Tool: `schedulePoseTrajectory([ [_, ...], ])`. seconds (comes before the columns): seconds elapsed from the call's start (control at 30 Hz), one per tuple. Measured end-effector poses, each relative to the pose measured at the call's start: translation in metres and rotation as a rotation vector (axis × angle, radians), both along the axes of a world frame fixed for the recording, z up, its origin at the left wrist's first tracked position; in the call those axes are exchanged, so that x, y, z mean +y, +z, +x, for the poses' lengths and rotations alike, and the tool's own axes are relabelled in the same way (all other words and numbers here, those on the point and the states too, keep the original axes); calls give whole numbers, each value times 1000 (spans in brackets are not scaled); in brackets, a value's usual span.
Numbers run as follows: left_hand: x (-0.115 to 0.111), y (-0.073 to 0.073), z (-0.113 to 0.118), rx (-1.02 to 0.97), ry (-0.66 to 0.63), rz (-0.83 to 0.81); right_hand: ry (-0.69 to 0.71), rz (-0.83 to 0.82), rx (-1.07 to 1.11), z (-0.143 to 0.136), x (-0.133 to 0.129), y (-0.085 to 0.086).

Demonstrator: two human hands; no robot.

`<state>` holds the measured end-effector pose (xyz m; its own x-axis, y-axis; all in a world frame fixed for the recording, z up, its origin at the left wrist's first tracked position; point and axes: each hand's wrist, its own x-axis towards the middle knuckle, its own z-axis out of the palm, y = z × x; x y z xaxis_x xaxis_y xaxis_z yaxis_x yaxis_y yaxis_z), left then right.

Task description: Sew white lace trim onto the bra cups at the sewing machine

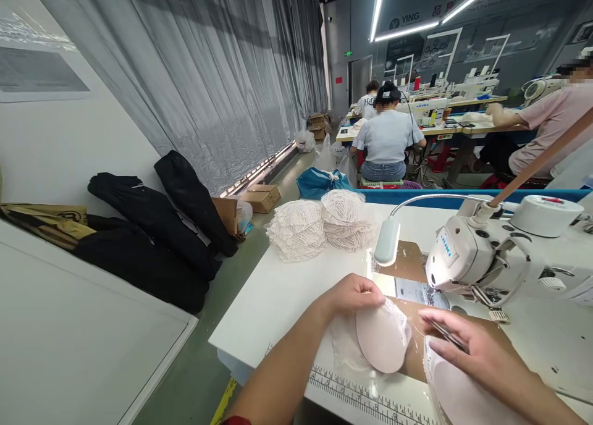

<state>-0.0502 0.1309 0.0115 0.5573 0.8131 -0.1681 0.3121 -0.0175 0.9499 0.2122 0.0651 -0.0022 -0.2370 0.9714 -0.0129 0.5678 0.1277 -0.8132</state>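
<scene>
My left hand (354, 295) pinches the top edge of a pale pink bra cup (380, 341) with white lace along its edge. The cup hangs over the front of the sewing machine bed. My right hand (472, 345) is closed around a slim metal tool (447, 335), which looks like thread snips. Under that hand lies a second lace-edged cup (456, 388), partly covered by the palm. A fine thread seems to run between the two cups. The sewing machine (467, 252) stands just behind my hands, its needle area partly hidden.
Two stacks of white lace pieces (296, 230) stand at the table's back left. A lamp (388, 239) on a bent neck hangs beside the machine head. A printed ruler (356, 400) runs along the front edge. Co-workers (386, 134) sit at machines beyond.
</scene>
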Motion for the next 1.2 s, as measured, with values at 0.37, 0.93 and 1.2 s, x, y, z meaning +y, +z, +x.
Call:
schedulePoseTrajectory([
  [0.37,-16,9,17,-44,-55,114,147,-133,203,-42,18,-3],
  [0.93,-13,1,24,-120,-122,-167,166,-247,180,-6,21,7],
  [1.2,-15,-2,26,-73,-98,-214,200,-209,199,-22,14,14],
])
